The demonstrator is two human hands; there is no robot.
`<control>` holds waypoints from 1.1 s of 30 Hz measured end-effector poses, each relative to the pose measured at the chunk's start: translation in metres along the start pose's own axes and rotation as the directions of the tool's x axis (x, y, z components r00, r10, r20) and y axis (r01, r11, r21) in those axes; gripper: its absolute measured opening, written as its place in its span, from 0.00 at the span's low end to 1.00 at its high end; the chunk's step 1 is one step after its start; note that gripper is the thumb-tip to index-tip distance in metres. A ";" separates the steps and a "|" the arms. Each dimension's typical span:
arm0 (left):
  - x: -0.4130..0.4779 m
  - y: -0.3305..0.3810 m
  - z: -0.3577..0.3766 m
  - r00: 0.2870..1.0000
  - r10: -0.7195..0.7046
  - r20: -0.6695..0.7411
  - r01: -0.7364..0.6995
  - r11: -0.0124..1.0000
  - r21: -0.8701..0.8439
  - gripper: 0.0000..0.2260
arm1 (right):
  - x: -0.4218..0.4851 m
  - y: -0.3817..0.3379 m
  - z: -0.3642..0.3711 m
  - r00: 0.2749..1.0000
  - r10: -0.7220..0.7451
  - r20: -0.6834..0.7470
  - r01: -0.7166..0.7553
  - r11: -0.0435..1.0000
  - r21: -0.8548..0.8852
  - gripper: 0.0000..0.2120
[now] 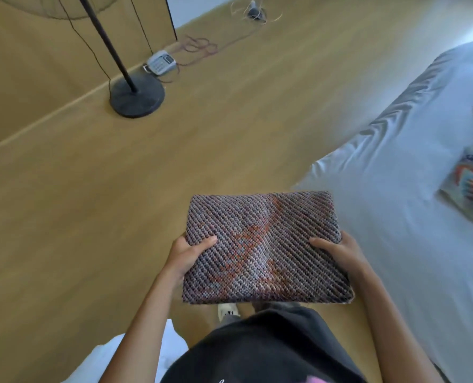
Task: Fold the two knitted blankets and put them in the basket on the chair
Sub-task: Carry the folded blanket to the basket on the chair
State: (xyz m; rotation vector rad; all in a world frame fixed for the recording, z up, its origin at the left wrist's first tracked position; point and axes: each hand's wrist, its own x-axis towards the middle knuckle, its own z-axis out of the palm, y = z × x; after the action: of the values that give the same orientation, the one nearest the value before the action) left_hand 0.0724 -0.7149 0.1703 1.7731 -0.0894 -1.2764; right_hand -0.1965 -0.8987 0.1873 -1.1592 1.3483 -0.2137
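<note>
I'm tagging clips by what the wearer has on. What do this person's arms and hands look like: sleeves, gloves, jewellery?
The left forearm and right forearm are bare, no sleeve in view. The left hand and right hand wear no gloves; no ring, watch or bracelet shows. The top is black, with a pink patch and some white print at the picture's bottom edge.

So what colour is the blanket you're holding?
Greyish purple knit with orange patches on the blanket, seen in the head view.
</note>
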 end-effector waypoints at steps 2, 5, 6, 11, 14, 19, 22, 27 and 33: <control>0.028 0.025 0.017 0.999 0.001 0.035 -0.002 0.999 0.032 0.16 | 0.019 -0.007 -0.010 0.999 0.010 -0.046 -0.008 0.999 0.031 0.15; 0.071 0.067 0.047 0.997 0.015 0.078 -0.023 0.995 0.097 0.16 | 0.053 -0.023 -0.027 0.994 0.027 -0.109 -0.016 0.995 0.095 0.11; 0.085 0.082 0.057 0.996 0.022 0.091 -0.032 0.993 0.115 0.16 | 0.065 -0.031 -0.033 0.991 0.024 -0.132 -0.009 0.993 0.118 0.10; 0.142 0.157 0.106 0.989 0.054 0.134 -0.082 0.974 0.211 0.14 | 0.116 -0.080 -0.064 0.980 0.040 -0.196 0.000 0.979 0.203 0.15; 0.174 0.199 0.132 0.985 0.054 0.165 -0.095 0.963 0.251 0.15 | 0.142 -0.107 -0.081 0.975 0.037 -0.220 0.015 0.973 0.232 0.14; 0.227 0.259 0.168 0.970 0.054 0.235 -0.124 0.948 0.293 0.16 | 0.189 -0.141 -0.100 0.954 0.091 -0.285 -0.003 0.955 0.295 0.16; 0.265 0.296 0.189 0.960 0.049 0.276 -0.141 0.936 0.323 0.11 | 0.222 -0.162 -0.107 0.936 0.132 -0.325 -0.012 0.937 0.348 0.18; 0.345 0.368 0.225 0.925 0.017 0.380 -0.174 0.907 0.384 0.13 | 0.285 -0.210 -0.110 0.896 0.175 -0.408 0.002 0.917 0.398 0.13; 0.420 0.464 0.262 0.878 -0.021 0.479 -0.233 0.853 0.466 0.15 | 0.341 -0.271 -0.113 0.842 0.249 -0.478 0.014 0.876 0.482 0.16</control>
State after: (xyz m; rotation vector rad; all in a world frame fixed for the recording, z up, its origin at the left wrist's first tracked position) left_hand 0.2575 -1.3672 0.1851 1.8058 -0.8745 -1.6827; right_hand -0.0611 -1.3279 0.1924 -0.6068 1.7210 -0.7743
